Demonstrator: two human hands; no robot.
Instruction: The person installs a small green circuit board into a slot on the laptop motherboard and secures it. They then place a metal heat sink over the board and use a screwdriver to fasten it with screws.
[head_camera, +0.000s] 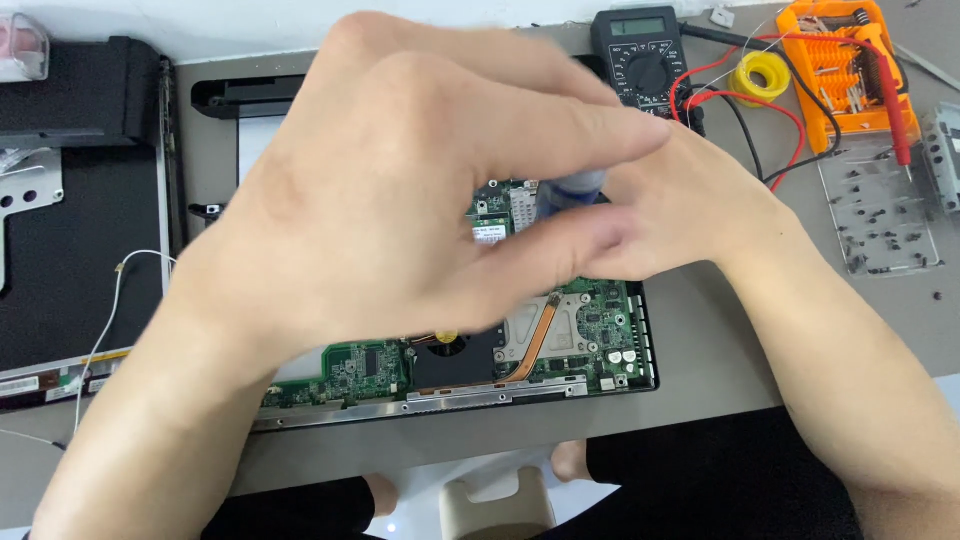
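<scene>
Both hands met over an opened laptop (600, 395): the left hand (400, 190) and right hand (680, 205) pinched a small blue-grey tool (572, 188) above its green board (600, 315). A multimeter (640, 55) lay behind.

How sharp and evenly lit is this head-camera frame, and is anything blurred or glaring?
In the head view, light is bright and even with soft shadows; the left hand and right hand are motion-blurred around a small blue-grey object, too smeared to identify. The green circuit board, multimeter and orange tool holder stay sharp. No strong glare.
</scene>
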